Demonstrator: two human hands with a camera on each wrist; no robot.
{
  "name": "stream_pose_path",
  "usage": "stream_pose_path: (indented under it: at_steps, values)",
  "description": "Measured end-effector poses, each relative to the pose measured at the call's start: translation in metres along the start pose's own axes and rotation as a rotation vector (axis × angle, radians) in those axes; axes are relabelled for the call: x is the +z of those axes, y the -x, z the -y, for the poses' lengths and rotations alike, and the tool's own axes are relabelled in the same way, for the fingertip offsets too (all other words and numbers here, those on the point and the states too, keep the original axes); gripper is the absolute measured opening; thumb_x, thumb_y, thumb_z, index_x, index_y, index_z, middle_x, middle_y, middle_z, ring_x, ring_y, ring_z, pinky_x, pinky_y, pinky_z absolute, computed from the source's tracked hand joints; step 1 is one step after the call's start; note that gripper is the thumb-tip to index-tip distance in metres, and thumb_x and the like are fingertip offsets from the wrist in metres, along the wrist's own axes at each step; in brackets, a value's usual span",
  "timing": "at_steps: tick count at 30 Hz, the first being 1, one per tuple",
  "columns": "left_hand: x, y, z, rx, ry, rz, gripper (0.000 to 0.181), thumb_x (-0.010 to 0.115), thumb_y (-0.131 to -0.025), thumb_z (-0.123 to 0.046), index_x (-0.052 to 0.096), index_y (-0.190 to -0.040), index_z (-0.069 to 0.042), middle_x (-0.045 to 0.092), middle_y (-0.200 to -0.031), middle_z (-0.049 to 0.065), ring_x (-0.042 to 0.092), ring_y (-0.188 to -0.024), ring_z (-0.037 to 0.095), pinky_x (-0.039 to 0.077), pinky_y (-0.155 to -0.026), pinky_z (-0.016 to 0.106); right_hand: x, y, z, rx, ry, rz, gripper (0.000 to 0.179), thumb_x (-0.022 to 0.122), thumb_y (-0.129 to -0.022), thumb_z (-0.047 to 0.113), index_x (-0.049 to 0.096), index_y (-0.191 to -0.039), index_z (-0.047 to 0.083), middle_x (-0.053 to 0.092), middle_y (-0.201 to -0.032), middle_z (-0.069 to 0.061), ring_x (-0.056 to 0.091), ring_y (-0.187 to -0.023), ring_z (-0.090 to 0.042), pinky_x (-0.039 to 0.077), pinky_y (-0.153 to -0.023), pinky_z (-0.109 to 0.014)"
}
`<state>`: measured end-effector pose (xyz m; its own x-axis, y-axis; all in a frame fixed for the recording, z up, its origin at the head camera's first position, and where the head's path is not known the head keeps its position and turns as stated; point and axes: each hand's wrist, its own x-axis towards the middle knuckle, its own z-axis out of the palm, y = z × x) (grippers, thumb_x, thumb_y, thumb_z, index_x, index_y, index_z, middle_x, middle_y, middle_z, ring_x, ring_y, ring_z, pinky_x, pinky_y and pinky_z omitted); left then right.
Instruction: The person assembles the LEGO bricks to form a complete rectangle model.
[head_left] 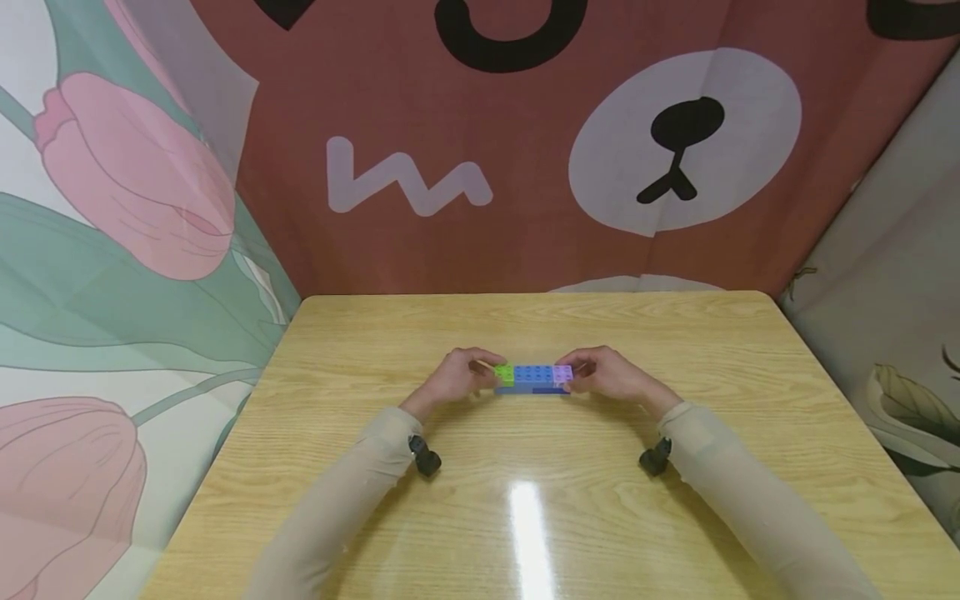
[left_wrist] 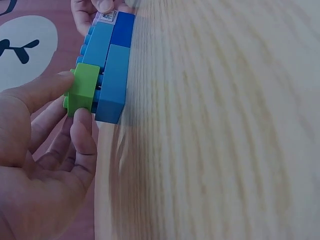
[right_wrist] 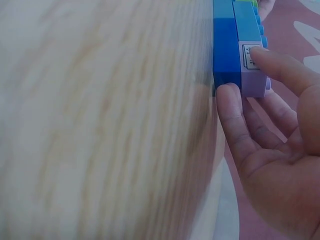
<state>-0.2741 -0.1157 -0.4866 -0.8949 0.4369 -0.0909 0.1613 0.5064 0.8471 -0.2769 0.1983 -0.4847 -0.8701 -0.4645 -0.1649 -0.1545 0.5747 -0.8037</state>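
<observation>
A two-layer row of toy building blocks lies on the wooden table (head_left: 540, 450), between both hands. Its lower layer has a light blue block (left_wrist: 114, 82) and a dark blue block (right_wrist: 226, 52). On top sit a green block (left_wrist: 84, 89) at the left end, a blue block (head_left: 534, 372) in the middle and a purple block (right_wrist: 254, 82) with a printed face at the right end. My left hand (head_left: 454, 377) pinches the green block, and studs show in a gap beneath it. With thumb and fingers, my right hand (head_left: 611, 372) grips the purple block, one fingertip at the dark blue block's end.
A patterned cloth (head_left: 450, 250) with a bear face hangs behind the table's far edge. Floral cloths hang at the left (head_left: 135, 183) and right. Small black devices (head_left: 425, 457) sit at both wrists. Light glares on the tabletop near the front.
</observation>
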Motion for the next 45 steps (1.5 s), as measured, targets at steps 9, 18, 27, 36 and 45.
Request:
stream_pose_path:
  at_steps: [9, 18, 27, 36, 45]
  values:
    - [0.0008, 0.0012, -0.0014, -0.018, 0.019, -0.006, 0.03, 0.076, -0.09, -0.022, 0.072, -0.12, -0.024, 0.07, -0.119, 0.004, 0.07, -0.097, 0.016, 0.058, -0.065, 0.031, 0.0014, -0.0002, 0.0002, -0.001, 0.006, -0.002, 0.033, 0.076, -0.089, 0.017, 0.07, -0.121, 0.02, 0.07, -0.114, -0.005, 0.06, -0.096, -0.021, 0.051, -0.074, -0.032]
    - [0.0019, -0.001, 0.0017, -0.018, 0.019, 0.001, 0.029, 0.075, -0.091, -0.022, 0.073, -0.119, -0.024, 0.069, -0.121, 0.003, 0.071, -0.098, 0.016, 0.058, -0.063, 0.031, 0.0008, -0.001, 0.0007, 0.003, 0.007, 0.002, 0.033, 0.076, -0.089, 0.017, 0.069, -0.121, 0.02, 0.07, -0.113, -0.005, 0.061, -0.095, -0.021, 0.051, -0.074, -0.031]
    - [0.0034, -0.0015, 0.0025, -0.017, 0.037, -0.001, 0.028, 0.075, -0.091, -0.021, 0.073, -0.118, -0.024, 0.068, -0.121, 0.004, 0.071, -0.098, 0.017, 0.058, -0.063, 0.032, -0.0006, -0.0004, -0.0005, -0.007, 0.013, 0.0, 0.034, 0.076, -0.089, 0.018, 0.069, -0.123, 0.017, 0.07, -0.114, -0.007, 0.06, -0.095, -0.021, 0.052, -0.071, -0.03]
    - [0.0037, -0.0006, 0.0019, -0.027, 0.021, 0.002, 0.027, 0.074, -0.092, -0.021, 0.072, -0.119, -0.023, 0.067, -0.12, 0.003, 0.07, -0.096, 0.015, 0.059, -0.064, 0.032, 0.0002, -0.0005, -0.0019, -0.01, 0.004, -0.003, 0.034, 0.076, -0.089, 0.019, 0.069, -0.122, 0.017, 0.07, -0.114, -0.007, 0.06, -0.095, -0.021, 0.053, -0.071, -0.03]
    - [0.0041, -0.0017, 0.001, -0.005, -0.018, -0.014, 0.026, 0.075, -0.091, -0.021, 0.073, -0.117, -0.023, 0.067, -0.118, 0.004, 0.069, -0.094, 0.015, 0.059, -0.064, 0.03, -0.0001, -0.0012, -0.0026, 0.002, 0.011, -0.004, 0.035, 0.077, -0.088, 0.023, 0.069, -0.122, 0.018, 0.07, -0.114, -0.006, 0.061, -0.095, -0.02, 0.052, -0.072, -0.029]
